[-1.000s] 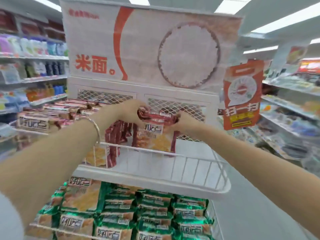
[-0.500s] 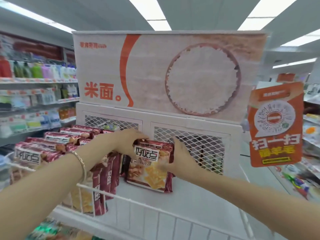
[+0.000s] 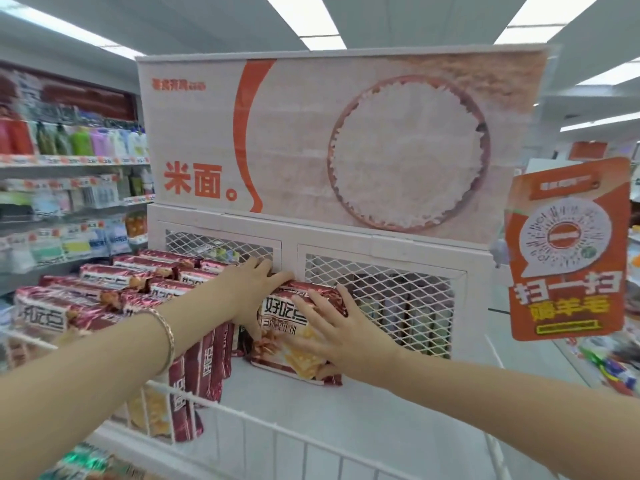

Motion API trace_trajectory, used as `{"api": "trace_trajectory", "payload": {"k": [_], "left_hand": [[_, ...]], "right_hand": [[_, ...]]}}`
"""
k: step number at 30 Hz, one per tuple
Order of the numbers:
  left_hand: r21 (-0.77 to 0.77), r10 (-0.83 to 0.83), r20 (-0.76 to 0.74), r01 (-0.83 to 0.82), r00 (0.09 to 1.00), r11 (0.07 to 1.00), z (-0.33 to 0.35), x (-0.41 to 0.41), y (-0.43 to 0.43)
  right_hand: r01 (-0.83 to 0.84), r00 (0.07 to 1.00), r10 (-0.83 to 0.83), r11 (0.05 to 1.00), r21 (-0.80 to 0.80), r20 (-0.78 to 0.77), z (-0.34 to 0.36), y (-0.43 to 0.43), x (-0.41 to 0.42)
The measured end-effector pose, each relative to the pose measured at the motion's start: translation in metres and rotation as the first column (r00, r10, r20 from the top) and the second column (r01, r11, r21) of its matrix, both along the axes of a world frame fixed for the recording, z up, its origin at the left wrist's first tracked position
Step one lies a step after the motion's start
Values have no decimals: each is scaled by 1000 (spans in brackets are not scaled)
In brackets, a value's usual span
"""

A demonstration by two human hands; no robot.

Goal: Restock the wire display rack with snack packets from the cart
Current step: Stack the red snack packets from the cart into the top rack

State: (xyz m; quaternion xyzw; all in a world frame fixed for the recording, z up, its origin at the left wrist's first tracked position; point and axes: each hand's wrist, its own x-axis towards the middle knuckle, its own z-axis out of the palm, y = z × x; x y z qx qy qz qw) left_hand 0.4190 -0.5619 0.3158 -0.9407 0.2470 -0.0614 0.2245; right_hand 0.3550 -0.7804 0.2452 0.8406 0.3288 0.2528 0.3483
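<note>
While both hands are on it, one snack packet [image 3: 273, 310] stands up on the white floor of the wire display rack [image 3: 329, 410], on the top shelf. It is at the right end of a row of the same packets [image 3: 104, 292] and just in front of the white mesh back [image 3: 381, 299]. I cannot tell if it touches the mesh.

The packet is shiny dark red at the top and bottom. It has a white label with big dark letters near the top. Below that is a picture of yellow crackers. It looks puffy and a bit crinkled, and its top tips back a little.

The left hand [image 3: 249, 289] holds the top of the packet. Its fingers lie over the top edge and its thumb points down on the front, so it pinches the top. A thin gold bracelet [image 3: 168, 336] sits on that wrist. The right hand [image 3: 346, 341] lies flat on the front of the packet. Its fingers are spread wide and press on it, and its thumb is down by the bottom edge.

Above the rack is a big sign [image 3: 346, 143] with a bowl of white rice and orange letters. An orange tag [image 3: 568, 247] hangs at the right. Green packets [image 3: 79, 462] show on a lower shelf. Store shelves [image 3: 69, 161] with bottles stand far off at the left.
</note>
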Motion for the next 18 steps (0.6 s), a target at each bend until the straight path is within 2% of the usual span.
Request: {"api": "trace_trajectory", "payload": {"k": [3,5,7,9,10,14,18], "left_hand": [[-83,-10,-100,2,995,997,5,-2,5],[-315,-53,-277,-39,959,948,19,-10,14],[-554,-123,-345,-96,931,827,37,-23,32],[-687,-109,-254,-100,961,720,53,-36,59],[-723,-68,-211,-108,975,682,58,-42,77],[-783,114,-162,-197,980,590,59,-68,160],[-816,287,-138,-273,948,509,42,-107,245]], "right_hand": [[-26,996,30,999,46,-78,8,1,-5],[-113,975,151,970,217,-165,19,1,-12],[-213,947,292,881,423,-131,38,6,-21],[-271,945,325,828,490,-26,60,16,-25],[-239,956,291,831,503,-27,72,25,-26],[-47,975,173,773,633,-139,106,86,-27],[16,954,186,752,659,-235,114,173,-16]]}}
